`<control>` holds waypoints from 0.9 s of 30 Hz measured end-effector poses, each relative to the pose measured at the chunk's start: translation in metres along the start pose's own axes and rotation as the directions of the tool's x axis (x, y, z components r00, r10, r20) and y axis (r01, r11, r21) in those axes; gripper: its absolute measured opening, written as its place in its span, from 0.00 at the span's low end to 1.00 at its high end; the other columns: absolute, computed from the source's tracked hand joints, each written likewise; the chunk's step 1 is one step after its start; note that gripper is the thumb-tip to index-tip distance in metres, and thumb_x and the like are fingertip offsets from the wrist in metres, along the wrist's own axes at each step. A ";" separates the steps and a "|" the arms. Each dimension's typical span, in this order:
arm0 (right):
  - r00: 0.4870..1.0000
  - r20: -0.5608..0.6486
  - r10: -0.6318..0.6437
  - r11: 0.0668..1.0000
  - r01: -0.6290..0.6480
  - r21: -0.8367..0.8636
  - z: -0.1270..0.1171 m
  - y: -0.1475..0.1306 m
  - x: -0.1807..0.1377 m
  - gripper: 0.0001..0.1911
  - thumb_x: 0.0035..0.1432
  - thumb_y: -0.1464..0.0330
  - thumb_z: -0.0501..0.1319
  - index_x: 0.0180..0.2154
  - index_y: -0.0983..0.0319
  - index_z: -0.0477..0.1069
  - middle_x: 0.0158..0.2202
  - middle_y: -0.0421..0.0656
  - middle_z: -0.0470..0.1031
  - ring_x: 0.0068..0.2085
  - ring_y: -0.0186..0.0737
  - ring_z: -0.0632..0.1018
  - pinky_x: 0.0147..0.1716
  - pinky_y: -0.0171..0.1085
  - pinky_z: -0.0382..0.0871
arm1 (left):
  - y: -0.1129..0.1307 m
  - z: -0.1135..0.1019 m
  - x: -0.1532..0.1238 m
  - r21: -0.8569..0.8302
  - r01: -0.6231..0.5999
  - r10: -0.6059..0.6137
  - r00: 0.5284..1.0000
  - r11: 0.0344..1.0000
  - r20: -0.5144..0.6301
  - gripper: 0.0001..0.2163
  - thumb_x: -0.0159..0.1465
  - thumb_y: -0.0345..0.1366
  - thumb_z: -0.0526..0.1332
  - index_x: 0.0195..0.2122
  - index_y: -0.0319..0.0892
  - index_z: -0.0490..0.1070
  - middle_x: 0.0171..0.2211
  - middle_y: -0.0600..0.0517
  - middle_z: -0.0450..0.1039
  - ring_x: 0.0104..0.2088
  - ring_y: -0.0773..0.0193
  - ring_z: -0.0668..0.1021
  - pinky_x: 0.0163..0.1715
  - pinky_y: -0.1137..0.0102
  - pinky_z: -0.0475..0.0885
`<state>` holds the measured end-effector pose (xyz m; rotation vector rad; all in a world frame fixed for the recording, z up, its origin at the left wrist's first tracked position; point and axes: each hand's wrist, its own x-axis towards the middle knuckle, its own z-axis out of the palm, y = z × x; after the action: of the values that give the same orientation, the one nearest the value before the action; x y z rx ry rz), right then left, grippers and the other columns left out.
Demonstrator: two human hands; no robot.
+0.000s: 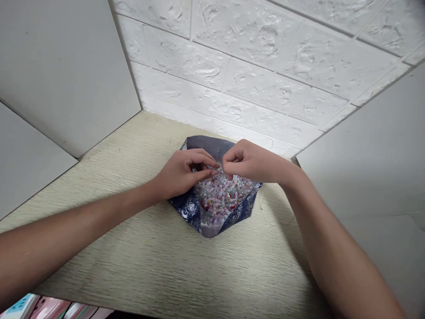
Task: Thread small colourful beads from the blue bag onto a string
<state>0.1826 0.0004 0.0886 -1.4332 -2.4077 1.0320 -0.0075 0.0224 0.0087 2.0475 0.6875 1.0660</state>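
**Both hands pinched shut over a cloth tray of beads**

The left hand (184,173) and right hand (247,161) met fingertip to fingertip, each pinched on something too small to make out, just above the small mixed pink, white and clear beads (222,197). These lay heaped in a dark blue patterned fabric tray (186,208) on the pale wood-grain surface (159,261). The beads looked light, hard and slippery, likely to roll, so best taken singly between thumb and forefinger. The tray seemed soft and limp.

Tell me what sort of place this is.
Likely a craft desk in a partitioned booth: wood-grain desktop, grey side panel, white brick-pattern wall, and a blue cloth tray of beads beneath the left hand and right hand.
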 end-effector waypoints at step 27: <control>1.000 0.019 0.022 0.999 -0.021 -0.047 0.003 0.001 0.004 0.09 0.52 0.70 0.54 0.22 0.62 0.67 0.16 0.33 0.50 0.20 0.28 0.50 0.19 0.35 0.42 | -0.002 0.000 0.000 0.034 0.016 -0.017 0.999 0.999 0.034 0.04 0.58 0.31 0.63 0.34 0.41 0.78 0.36 0.51 0.78 0.37 0.64 0.79 0.37 0.72 0.71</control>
<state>0.1801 0.0026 0.0849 -1.4743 -2.4511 1.0047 -0.0083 0.0235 0.0071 2.0807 0.7085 1.0144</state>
